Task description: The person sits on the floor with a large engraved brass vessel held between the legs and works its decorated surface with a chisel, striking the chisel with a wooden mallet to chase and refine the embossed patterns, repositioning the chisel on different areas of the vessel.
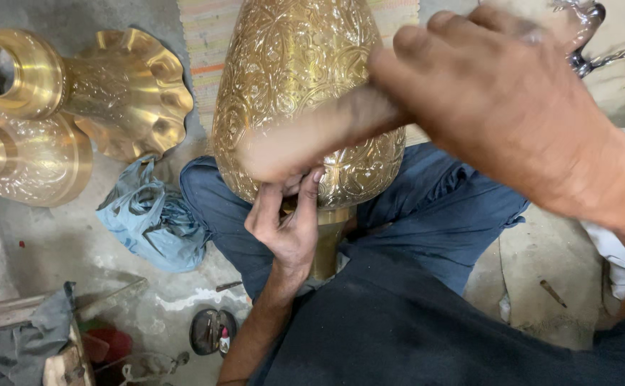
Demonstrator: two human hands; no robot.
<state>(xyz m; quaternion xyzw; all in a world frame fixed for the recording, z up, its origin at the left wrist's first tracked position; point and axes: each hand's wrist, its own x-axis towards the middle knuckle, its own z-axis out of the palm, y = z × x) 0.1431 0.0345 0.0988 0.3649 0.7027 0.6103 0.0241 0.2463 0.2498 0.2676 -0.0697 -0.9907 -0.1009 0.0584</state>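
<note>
A big engraved brass vase fills the middle of the view, lying tilted across the lap of a seated person in blue trousers, its wide patterned body uppermost and its narrow neck pointing down between the knees. The right hand comes in from the upper right, its fingers curled tight around a blurred wooden handle that crosses the vase's lower body; what sits at the handle's far end is too smeared to tell. The left hand reaches up from below, its fingers pressed together against the vase just where the body narrows to the neck, touching the metal beneath the handle. On the concrete floor to the left lie two more brass pieces: a fluted, flared vessel on its side with its round mouth facing the camera, and just below it a smooth round brass piece, the two touching. Between these and the person's knee sits a crumpled blue cloth. A striped woven mat shows behind the vase. Near the bottom edge lies a small dark round tin.
</note>
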